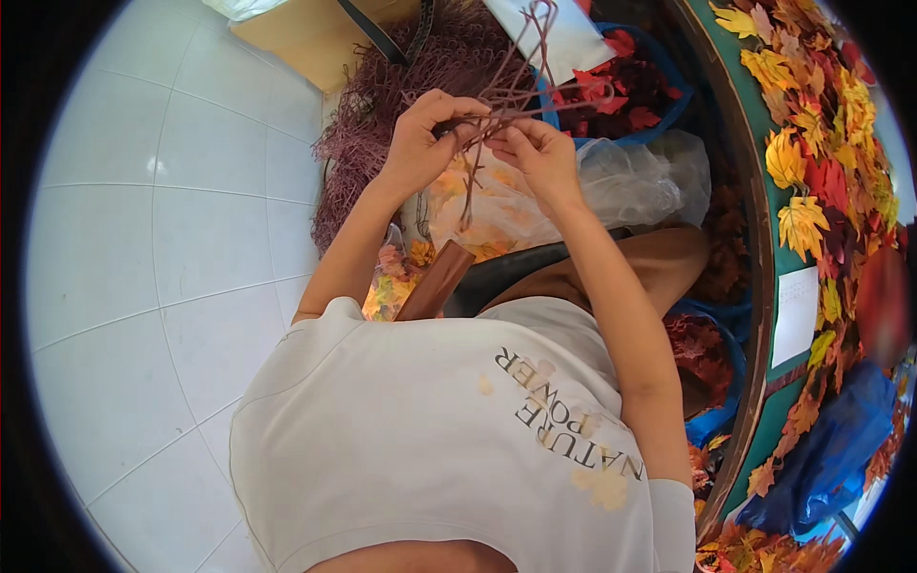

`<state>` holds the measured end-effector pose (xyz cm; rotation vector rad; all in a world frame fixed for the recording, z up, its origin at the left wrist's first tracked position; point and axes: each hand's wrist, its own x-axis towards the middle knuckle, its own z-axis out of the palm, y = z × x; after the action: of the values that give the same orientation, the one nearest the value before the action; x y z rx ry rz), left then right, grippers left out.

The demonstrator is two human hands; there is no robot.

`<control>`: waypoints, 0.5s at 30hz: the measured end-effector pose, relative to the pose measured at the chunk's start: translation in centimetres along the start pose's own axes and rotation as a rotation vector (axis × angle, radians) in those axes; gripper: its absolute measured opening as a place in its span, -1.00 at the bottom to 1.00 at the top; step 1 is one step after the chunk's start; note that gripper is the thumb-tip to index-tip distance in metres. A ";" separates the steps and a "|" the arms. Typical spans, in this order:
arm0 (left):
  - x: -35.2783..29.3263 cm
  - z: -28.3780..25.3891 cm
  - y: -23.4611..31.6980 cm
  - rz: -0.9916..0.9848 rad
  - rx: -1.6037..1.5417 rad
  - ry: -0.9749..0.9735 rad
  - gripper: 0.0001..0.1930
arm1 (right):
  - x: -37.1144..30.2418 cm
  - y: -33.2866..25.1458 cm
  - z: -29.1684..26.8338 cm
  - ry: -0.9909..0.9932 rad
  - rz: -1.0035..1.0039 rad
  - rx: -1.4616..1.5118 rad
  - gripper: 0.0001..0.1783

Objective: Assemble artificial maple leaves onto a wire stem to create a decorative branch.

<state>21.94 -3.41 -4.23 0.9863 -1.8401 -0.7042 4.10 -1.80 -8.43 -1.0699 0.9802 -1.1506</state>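
My left hand (428, 136) is closed, thumb and fingers pinching a bunch of thin, reddish-brown artificial twigs (497, 116). Close beside it, my right hand (542, 160) pinches the same bunch from the right, fingertips bent around the stems. Looped and forked ends stick up and to the right above both hands, while a few stems hang down between them. Just behind the left hand lies a large tangled heap of similar purple-brown twigs (355, 148). Below the hands is a clear plastic bag (611, 181) with orange and yellow leaves showing through it.
A cardboard box (296, 38) stands beyond the heap. Blue-rimmed containers hold red artificial leaves (635, 91). To the right, a green-topped table (740, 86) carries autumn leaves, a white paper (795, 315) and a blue plastic bag (821, 458). Pale floor tiles (105, 248) lie left.
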 end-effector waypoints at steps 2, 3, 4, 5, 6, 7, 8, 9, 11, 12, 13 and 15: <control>-0.4 -0.4 -0.1 -0.035 -0.077 0.003 -0.75 | -0.4 -0.7 0.8 0.015 0.142 0.149 -0.77; -0.5 -0.7 0.2 -0.033 -0.081 0.010 -0.75 | -1.0 -0.8 1.2 0.064 0.142 0.159 -0.82; -0.6 -0.9 0.5 -0.049 -0.003 0.033 -0.76 | -1.4 -0.9 1.7 0.113 0.142 0.168 -0.87; -0.7 -1.1 0.7 -0.067 0.074 0.057 -0.77 | -1.5 -1.1 2.2 0.111 0.142 0.159 -0.87; -0.8 -1.4 0.8 -0.070 0.072 0.066 -0.77 | -1.7 -1.2 2.9 0.154 0.075 0.316 -0.90; -0.8 -1.6 0.7 -0.026 0.152 0.104 -0.79 | -1.8 -1.4 3.3 0.196 0.008 0.472 -0.87; -0.7 -1.9 0.5 0.018 0.233 0.141 -0.81 | -2.0 -1.7 3.2 0.190 0.010 0.465 -0.87; -0.6 -2.1 -0.6 0.015 0.233 0.150 -0.81 | -2.0 -2.1 3.1 0.188 0.036 0.666 -0.83; -0.2 -2.8 -3.8 0.325 0.325 0.536 -0.92 | -2.4 -2.7 2.9 0.175 0.073 0.861 -0.79; 0.4 -3.7 -5.3 0.326 0.316 0.539 -0.92 | -2.7 -3.0 2.4 0.037 0.219 0.796 -0.78; 0.6 -5.4 -6.7 -0.030 0.055 0.511 -0.91 | -3.2 -3.2 2.4 -0.105 0.368 0.730 -0.76; 0.4 -6.4 -7.1 -0.398 -0.208 0.478 -0.86 | -5.3 -4.8 5.0 -0.066 0.413 0.573 -0.78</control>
<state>30.01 -7.83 -6.92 1.2678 -1.1461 -0.7931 7.18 3.77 -2.34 -0.4169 0.7081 -0.9583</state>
